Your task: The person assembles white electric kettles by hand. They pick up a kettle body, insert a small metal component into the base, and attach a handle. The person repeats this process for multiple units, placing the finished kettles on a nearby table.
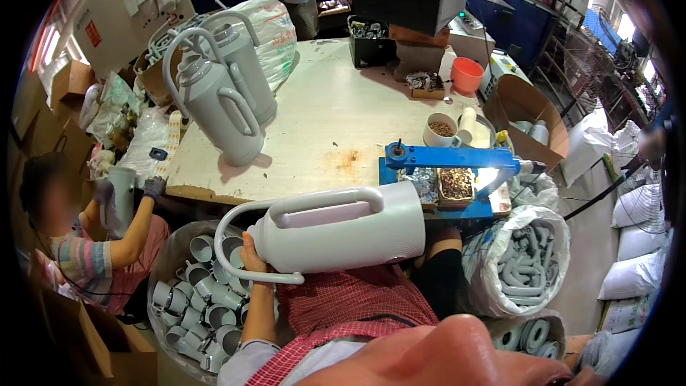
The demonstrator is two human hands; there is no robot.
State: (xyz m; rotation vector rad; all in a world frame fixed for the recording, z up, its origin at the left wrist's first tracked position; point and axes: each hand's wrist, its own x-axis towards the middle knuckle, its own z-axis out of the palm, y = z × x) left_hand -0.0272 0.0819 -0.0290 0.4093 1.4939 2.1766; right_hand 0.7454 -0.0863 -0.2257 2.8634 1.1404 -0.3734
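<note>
A light grey vacuum flask casing [350,244] lies sideways in front of me, its base to the right and its side handle upward. Its curved carrying handle [223,232] swings out at the left, around the neck end. My left hand [251,254] grips that neck end, with the fingers partly hidden behind the casing. My right hand does not show. Just beyond the casing's base stands a blue bench press [450,157], with its lamp lit over trays of small metal parts [456,184].
Two similar flasks [221,111] stand on the table [321,114] at the left. Tubs of grey collars [207,300] and grey handles [529,261] flank me. A gloved co-worker [107,250] sits left; another person [304,18] stands at the far side. A cup of small parts [441,129] sits near the press.
</note>
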